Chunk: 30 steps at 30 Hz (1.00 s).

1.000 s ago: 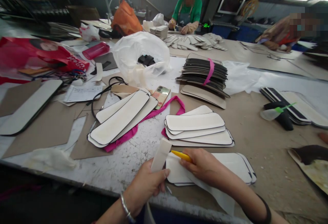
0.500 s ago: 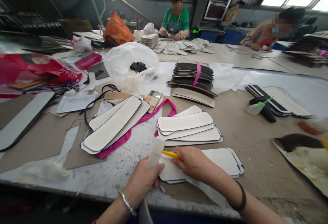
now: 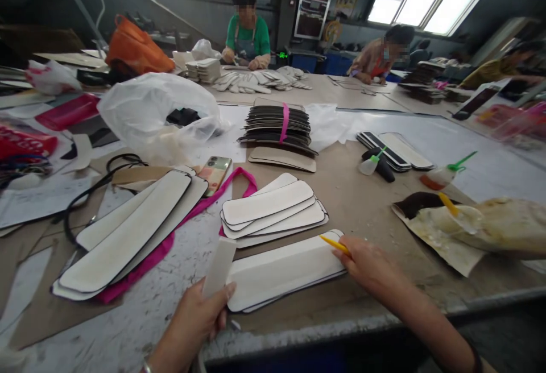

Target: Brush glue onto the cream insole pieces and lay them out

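My left hand (image 3: 194,319) is closed around a pale strip (image 3: 219,265), its thumb beside the near left end of a long white panel (image 3: 285,270). The panel has rounded corners and dark edges, and lies over another like it. Closed round a thin yellow pointed tool (image 3: 335,244), my right hand (image 3: 369,262) is at the panel's right end. The tool's tip points left over the panel. Just behind lies a fanned stack of similar white panels (image 3: 268,205). To the left is another group of these panels (image 3: 128,231), lying on a magenta cloth band (image 3: 230,182).
A strapped stack of dark panels (image 3: 277,125) stands behind. Small squeeze bottles (image 3: 369,164) and a glue-smeared bag (image 3: 507,228) with a yellow-handled tool lie right. A phone (image 3: 217,171) and plastic bag (image 3: 157,111) are left. Co-workers sit across the table.
The view has swung right. My right hand has moved away from my left, to the panel's right end, with the yellow tool. My left hand still holds the strip.
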Motion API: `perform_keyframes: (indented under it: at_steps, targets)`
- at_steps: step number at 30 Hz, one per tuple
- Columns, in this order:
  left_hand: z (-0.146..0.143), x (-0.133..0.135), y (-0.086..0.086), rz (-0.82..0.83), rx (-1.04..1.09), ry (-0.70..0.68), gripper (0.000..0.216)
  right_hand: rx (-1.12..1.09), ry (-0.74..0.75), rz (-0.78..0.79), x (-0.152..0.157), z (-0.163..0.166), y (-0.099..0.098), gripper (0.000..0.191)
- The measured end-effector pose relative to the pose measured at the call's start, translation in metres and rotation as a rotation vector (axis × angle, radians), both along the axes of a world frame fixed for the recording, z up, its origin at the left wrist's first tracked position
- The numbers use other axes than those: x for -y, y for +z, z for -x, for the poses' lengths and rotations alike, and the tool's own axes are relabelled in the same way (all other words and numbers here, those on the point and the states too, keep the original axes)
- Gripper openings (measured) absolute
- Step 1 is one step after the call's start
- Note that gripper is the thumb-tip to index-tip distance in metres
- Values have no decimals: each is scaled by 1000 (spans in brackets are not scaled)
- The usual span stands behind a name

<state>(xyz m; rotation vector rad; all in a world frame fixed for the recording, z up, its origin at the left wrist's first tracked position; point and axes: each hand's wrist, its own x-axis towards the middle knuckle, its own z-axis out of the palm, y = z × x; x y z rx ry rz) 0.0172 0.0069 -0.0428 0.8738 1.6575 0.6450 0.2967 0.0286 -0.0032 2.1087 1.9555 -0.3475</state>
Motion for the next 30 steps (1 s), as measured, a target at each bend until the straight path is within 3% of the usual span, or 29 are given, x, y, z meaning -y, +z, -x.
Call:
perform_keyframes:
  at_steps: [10, 18, 30]
  targets:
    - [-2, 1, 0, 18, -37, 18, 35, 22, -20, 22, -11, 5, 1, 23]
    - [0, 0, -8, 38, 3, 15, 34, -4, -14, 41, -15, 0, -9, 23]
    - [-5, 3, 1, -18, -20, 11, 31, 0, -78, -84, 5, -9, -4, 22]
